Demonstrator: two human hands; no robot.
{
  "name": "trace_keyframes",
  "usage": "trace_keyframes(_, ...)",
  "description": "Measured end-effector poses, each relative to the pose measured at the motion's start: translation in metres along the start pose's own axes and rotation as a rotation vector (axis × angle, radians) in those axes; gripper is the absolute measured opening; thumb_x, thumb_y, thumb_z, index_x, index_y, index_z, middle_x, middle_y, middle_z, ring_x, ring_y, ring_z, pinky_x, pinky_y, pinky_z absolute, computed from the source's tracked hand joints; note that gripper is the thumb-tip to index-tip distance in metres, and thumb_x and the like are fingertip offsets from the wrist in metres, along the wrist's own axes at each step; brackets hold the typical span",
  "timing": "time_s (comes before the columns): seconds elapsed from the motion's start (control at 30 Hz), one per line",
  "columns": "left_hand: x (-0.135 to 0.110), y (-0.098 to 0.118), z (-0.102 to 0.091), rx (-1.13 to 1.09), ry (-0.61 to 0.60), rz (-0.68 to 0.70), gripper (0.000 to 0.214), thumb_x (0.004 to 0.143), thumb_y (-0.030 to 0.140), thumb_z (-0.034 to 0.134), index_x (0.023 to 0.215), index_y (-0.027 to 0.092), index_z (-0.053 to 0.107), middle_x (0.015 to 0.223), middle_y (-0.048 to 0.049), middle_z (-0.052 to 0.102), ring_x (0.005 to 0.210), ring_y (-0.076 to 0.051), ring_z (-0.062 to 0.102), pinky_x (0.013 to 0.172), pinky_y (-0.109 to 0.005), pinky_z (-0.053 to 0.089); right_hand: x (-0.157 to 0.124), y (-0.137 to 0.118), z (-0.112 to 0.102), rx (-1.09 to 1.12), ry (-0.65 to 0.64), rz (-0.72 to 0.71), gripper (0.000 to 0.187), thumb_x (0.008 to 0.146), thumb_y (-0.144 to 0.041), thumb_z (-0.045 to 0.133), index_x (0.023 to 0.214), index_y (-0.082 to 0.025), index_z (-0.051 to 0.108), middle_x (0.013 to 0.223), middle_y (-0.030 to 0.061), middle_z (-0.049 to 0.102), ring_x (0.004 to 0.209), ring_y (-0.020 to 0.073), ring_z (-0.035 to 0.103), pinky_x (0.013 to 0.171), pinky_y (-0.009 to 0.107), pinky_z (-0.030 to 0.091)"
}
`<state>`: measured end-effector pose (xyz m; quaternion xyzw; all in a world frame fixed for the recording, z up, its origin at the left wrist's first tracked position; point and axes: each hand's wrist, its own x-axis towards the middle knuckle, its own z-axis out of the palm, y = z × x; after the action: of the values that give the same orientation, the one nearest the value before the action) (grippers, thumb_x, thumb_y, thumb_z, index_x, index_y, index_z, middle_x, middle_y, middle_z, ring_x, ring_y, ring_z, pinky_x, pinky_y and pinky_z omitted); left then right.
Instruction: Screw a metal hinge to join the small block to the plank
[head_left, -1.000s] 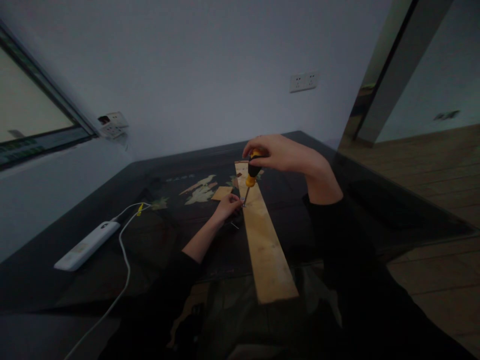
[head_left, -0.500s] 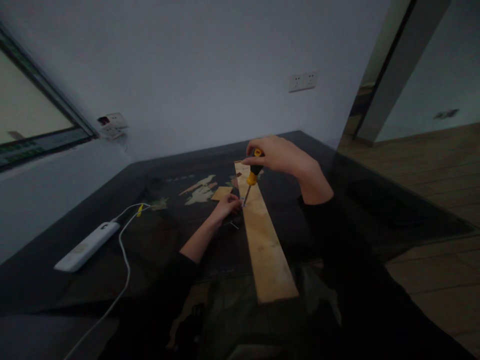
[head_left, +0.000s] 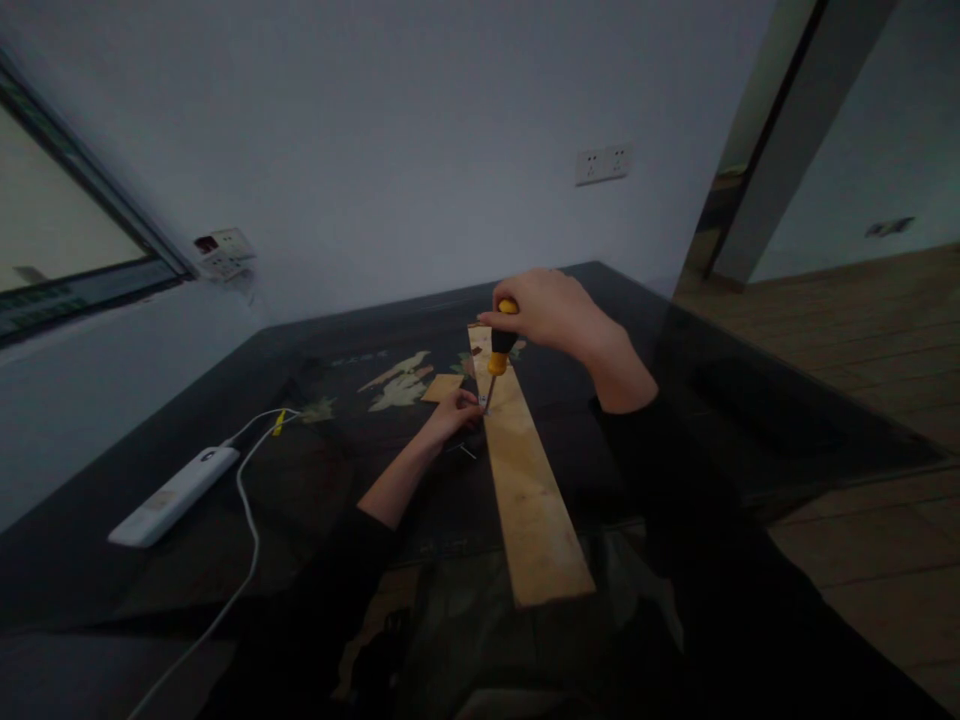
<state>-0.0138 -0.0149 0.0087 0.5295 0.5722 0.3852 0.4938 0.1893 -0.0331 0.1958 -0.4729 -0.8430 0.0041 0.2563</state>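
My right hand (head_left: 544, 310) is closed round the handle of a yellow and black screwdriver (head_left: 499, 352). The shaft points down, and its tip meets a small metal piece (head_left: 484, 402) at the left edge of a long wooden board (head_left: 531, 490). Against that same edge, my left hand (head_left: 455, 413) has its fingers pinched at the small metal piece, whose exact kind I cannot make out. The board lies lengthwise on the dark table, its near end sticking out past the table edge. Just below my left hand lie thin, pale screws or nails (head_left: 466, 451).
A small square of wood (head_left: 442, 387) lies behind my left hand. On the left, a white power strip (head_left: 176, 495) trails a white cable (head_left: 251, 500) over the edge of the dark table (head_left: 315, 510). Wall sockets (head_left: 603, 164) are set in the wall behind.
The screwdriver has gone from leaning to nearly upright, its handle shifting slightly left with my right hand. My left hand and the board stay about where they were.
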Motion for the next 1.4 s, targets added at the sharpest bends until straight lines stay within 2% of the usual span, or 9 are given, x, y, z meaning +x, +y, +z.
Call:
trace_keyframes(0.1, -0.001, 0.001, 0.001, 0.007, 0.001, -0.001, 0.019, 0.075, 0.015, 0.07, 0.082, 0.016, 0.053, 0.068, 0.0004, 0.061, 0.06, -0.009, 0.058, 0.056, -0.019, 0.046, 0.002, 0.001, 0.005, -0.021, 0.006, 0.061, 0.039, 0.086, -0.054, 0.056, 0.085, -0.018, 0.072, 0.081, 0.0102, 0.066, 0.082, 0.0218, 0.059, 0.07, 0.032, 0.037)
trace_keyframes(0.2, -0.003, 0.004, 0.001, 0.023, 0.003, -0.009, 0.019, 0.075, 0.015, 0.07, 0.083, 0.016, 0.053, 0.071, -0.0008, 0.063, 0.061, -0.009, 0.059, 0.056, -0.019, 0.046, 0.004, 0.01, 0.005, 0.019, -0.054, 0.006, 0.039, 0.085, -0.054, 0.058, 0.096, -0.019, 0.071, 0.09, 0.0098, 0.068, 0.083, 0.0213, 0.06, 0.07, 0.031, 0.038)
trace_keyframes(0.37, -0.002, 0.006, 0.002, 0.027, 0.014, -0.054, 0.021, 0.075, 0.013, 0.071, 0.084, 0.016, 0.052, 0.069, 0.0006, 0.063, 0.056, -0.008, 0.057, 0.053, -0.019, 0.045, 0.005, 0.026, -0.002, 0.17, -0.174, -0.22, 0.034, 0.078, -0.031, 0.067, 0.11, -0.019, 0.066, 0.105, 0.007, 0.068, 0.09, 0.0191, 0.059, 0.074, 0.028, 0.04)
trace_keyframes(0.43, -0.001, 0.005, 0.002, 0.022, 0.012, -0.054, 0.021, 0.075, 0.012, 0.071, 0.085, 0.016, 0.052, 0.069, 0.0011, 0.063, 0.057, -0.008, 0.057, 0.053, -0.018, 0.045, 0.005, 0.025, -0.005, 0.206, -0.194, -0.248, 0.033, 0.076, -0.024, 0.066, 0.108, -0.018, 0.067, 0.104, 0.0065, 0.068, 0.09, 0.0183, 0.059, 0.074, 0.028, 0.04)
trace_keyframes(0.53, -0.002, 0.004, 0.001, 0.027, 0.014, -0.043, 0.021, 0.076, 0.012, 0.071, 0.084, 0.016, 0.052, 0.07, 0.0005, 0.063, 0.058, -0.008, 0.058, 0.053, -0.017, 0.045, 0.005, 0.017, -0.005, 0.252, -0.209, -0.254, 0.028, 0.076, -0.024, 0.065, 0.104, -0.017, 0.068, 0.098, 0.0059, 0.068, 0.084, 0.0167, 0.059, 0.072, 0.028, 0.04)
trace_keyframes(0.77, -0.003, 0.003, 0.0, 0.028, -0.012, -0.009, 0.019, 0.077, 0.013, 0.07, 0.085, 0.016, 0.053, 0.068, 0.0008, 0.062, 0.059, -0.008, 0.059, 0.056, -0.018, 0.046, 0.004, 0.005, 0.006, 0.269, -0.109, -0.172, 0.024, 0.085, -0.033, 0.06, 0.104, -0.018, 0.063, 0.093, 0.0042, 0.065, 0.065, 0.0109, 0.057, 0.064, 0.026, 0.039)
trace_keyframes(0.97, -0.001, 0.003, 0.002, 0.044, 0.01, -0.022, 0.022, 0.075, 0.012, 0.072, 0.083, 0.016, 0.052, 0.063, 0.0024, 0.06, 0.057, -0.009, 0.058, 0.053, -0.018, 0.045, 0.006, 0.011, 0.004, 0.243, 0.036, -0.074, 0.023, 0.087, -0.028, 0.055, 0.106, -0.017, 0.06, 0.095, 0.0074, 0.065, 0.075, 0.0152, 0.058, 0.067, 0.028, 0.042)
trace_keyframes(1.4, -0.002, 0.004, 0.004, 0.035, 0.025, -0.045, 0.024, 0.075, 0.014, 0.074, 0.084, 0.017, 0.052, 0.064, 0.0022, 0.061, 0.057, -0.009, 0.059, 0.053, -0.018, 0.045, 0.017, 0.02, 0.021, 0.308, -0.01, -0.079, 0.019, 0.085, -0.026, 0.054, 0.102, -0.018, 0.058, 0.095, 0.005, 0.066, 0.062, 0.0094, 0.055, 0.059, 0.024, 0.042)
